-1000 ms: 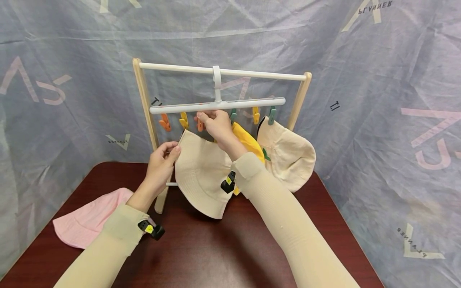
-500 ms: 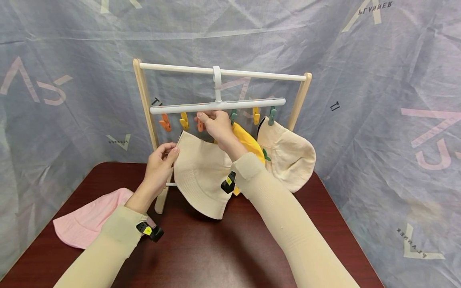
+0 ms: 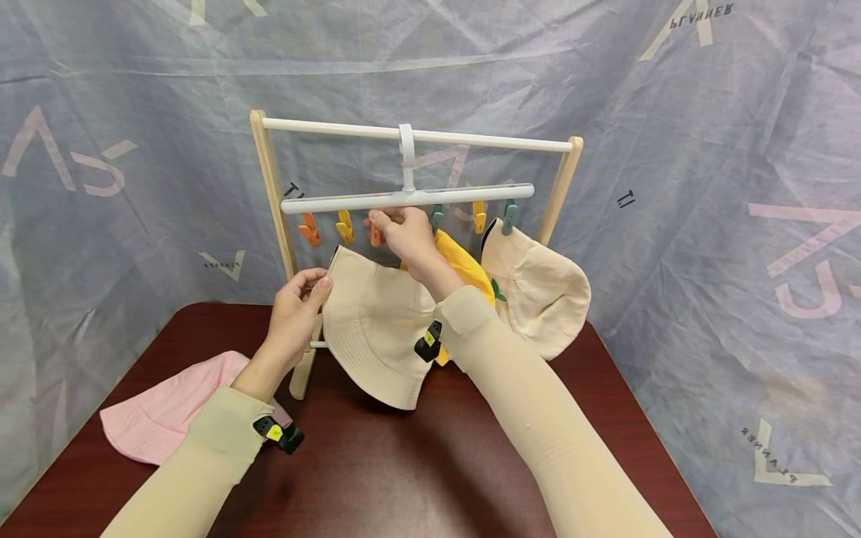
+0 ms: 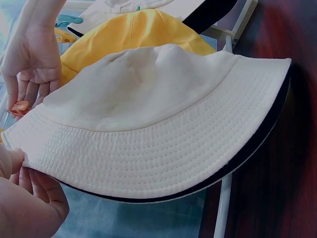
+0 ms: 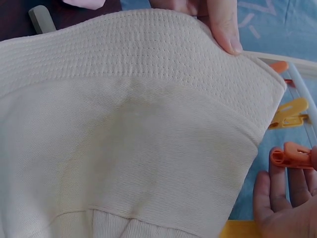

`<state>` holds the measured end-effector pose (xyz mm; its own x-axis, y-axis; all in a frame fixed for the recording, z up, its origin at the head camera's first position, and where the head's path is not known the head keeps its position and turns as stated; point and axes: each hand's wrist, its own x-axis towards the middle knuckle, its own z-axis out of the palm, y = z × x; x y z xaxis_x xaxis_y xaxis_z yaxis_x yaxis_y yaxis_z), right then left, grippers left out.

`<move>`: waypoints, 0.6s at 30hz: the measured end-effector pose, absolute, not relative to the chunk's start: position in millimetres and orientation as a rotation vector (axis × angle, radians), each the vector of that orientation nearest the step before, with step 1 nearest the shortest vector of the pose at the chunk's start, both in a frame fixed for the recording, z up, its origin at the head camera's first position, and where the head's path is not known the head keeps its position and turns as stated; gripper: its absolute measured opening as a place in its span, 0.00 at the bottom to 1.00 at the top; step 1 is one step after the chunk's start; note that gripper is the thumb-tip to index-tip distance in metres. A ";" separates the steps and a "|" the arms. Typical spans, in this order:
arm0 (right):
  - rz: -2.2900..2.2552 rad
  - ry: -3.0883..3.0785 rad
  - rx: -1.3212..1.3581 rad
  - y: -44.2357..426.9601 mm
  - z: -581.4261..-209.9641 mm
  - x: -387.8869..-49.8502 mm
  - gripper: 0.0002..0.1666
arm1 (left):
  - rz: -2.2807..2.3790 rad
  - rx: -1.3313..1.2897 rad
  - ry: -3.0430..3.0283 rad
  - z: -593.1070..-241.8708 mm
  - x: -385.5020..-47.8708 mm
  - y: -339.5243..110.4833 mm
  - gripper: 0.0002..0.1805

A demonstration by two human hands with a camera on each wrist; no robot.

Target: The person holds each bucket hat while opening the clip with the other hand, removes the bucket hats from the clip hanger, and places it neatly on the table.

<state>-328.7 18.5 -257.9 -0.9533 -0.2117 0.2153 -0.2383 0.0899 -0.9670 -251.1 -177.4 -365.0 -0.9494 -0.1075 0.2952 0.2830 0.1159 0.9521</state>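
Note:
A cream bucket hat (image 3: 377, 321) with a dark lining hangs from my left hand (image 3: 294, 310), which pinches its stitched brim between thumb and fingers. In the right wrist view the hat's brim corner lies near the yellow clip (image 5: 290, 114), seemingly apart from it. My right hand (image 3: 412, 240) grips an orange clip (image 3: 376, 234) under the middle of the white hanger (image 3: 343, 202). The clip's lower end points down, and the hat is outside it. Behind my right wrist hangs a yellow hat (image 3: 460, 258), partly hidden by the cream hat and arm.
Another cream hat (image 3: 548, 299) hangs from the green clip (image 3: 509, 218) at the hanger's right end. The hanger hooks over a rack's white rod (image 3: 484, 138). A pink hat (image 3: 168, 411) lies at left on the dark red table (image 3: 377, 478), partly behind my left forearm.
My left hand has shifted slightly left and down, taking the cream hat's brim with it away from the yellow clip. The right hand stays at the orange clip.

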 end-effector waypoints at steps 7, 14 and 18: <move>2.054 -2.312 0.490 19.3 -257.5 -328.7 0.21 | -1.903 -0.178 -2.106 -365.1 -251.6 -177.3 0.24; 2.078 -2.299 0.502 19.9 -257.7 -328.1 0.21 | -1.908 -0.176 -2.100 -365.3 -252.5 -176.7 0.24; 2.069 -2.305 0.510 20.9 -258.1 -328.0 0.21 | -1.909 -0.180 -2.100 -365.1 -252.8 -176.2 0.24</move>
